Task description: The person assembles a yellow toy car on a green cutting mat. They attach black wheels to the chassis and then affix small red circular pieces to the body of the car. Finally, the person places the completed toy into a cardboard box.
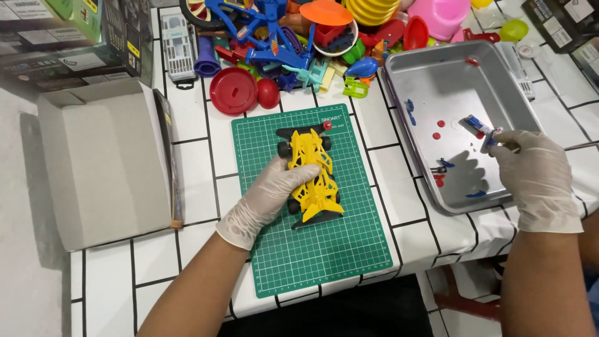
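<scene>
Left hand (274,190) on yellow toy car (312,171); right hand (530,171) pinches blue part (479,126).

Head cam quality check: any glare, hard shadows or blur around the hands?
Head view: sharp overall, no motion blur on the left hand or the yellow toy car; right hand casts a soft dark shadow into the metal tray, which shows mild sheen, no blown glare; cardboard box evenly lit.

Car (310,171) is glossy yellow plastic, sitting on a matt green rubbery mat (324,249). Tray (449,81) is smooth brushed metal, kinda dull shine. Both hands, left (274,193) and right (533,175), are in thin whitish latex-looking gloves. Box (100,162) is plain matt cardboard.
</scene>
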